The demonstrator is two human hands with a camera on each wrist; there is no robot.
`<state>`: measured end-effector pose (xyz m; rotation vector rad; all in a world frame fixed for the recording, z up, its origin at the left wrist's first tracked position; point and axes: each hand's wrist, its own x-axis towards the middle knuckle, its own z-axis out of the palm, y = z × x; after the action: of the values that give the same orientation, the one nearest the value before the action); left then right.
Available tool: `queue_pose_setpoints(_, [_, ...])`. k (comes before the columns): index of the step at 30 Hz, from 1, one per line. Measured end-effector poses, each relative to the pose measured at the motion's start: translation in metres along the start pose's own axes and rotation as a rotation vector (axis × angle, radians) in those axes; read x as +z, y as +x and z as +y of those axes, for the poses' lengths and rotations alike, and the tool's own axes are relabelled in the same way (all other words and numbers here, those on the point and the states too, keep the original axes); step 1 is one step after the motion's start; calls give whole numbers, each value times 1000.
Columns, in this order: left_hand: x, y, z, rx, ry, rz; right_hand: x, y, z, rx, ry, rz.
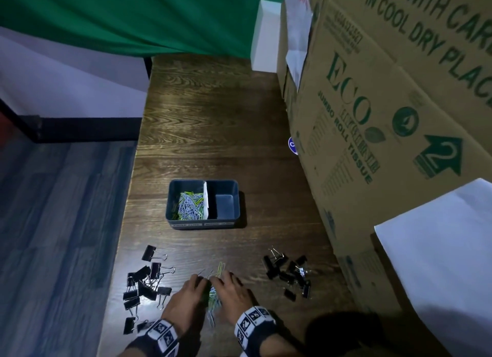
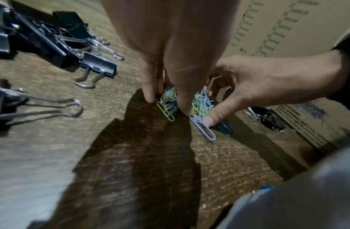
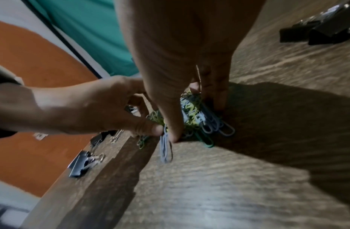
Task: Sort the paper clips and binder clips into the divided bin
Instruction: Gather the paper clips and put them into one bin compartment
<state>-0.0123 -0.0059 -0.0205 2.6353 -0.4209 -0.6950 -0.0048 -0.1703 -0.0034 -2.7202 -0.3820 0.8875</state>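
A dark divided bin [image 1: 237, 197] stands mid-table; its left compartment holds coloured paper clips [image 1: 189, 206], and the right one beyond the white divider [image 1: 206, 201] looks bare. Black binder clips lie in a left pile [image 1: 145, 285] and a right pile [image 1: 288, 273]. Between them my two hands meet over a small heap of blue, green and yellow paper clips [image 1: 214, 298]. My left hand [image 2: 168, 106] pinches one bunch [image 2: 169, 100] between thumb and fingers. My right hand [image 3: 197, 122] curls round the neighbouring bunch [image 3: 207, 122], thumb tip on the table.
Large cardboard boxes [image 1: 386, 117] wall off the table's right side, with white paper [image 1: 439, 250] draped over a nearer one. The dark wooden table [image 1: 213, 117] ends at a left edge [image 1: 125, 218] close to the left binder clips, with floor below. A green cloth [image 1: 133, 16] hangs at the back.
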Motion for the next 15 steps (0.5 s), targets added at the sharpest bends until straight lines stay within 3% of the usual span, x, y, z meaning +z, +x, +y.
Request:
queue_pose_setpoints(3, [-9, 5, -4, -36, -76, 12, 0, 3, 4, -19, 19, 76])
queue_pose_setpoints(15, [-31, 10, -8, -41, -182, 97, -25, 11, 9, -60, 62, 134])
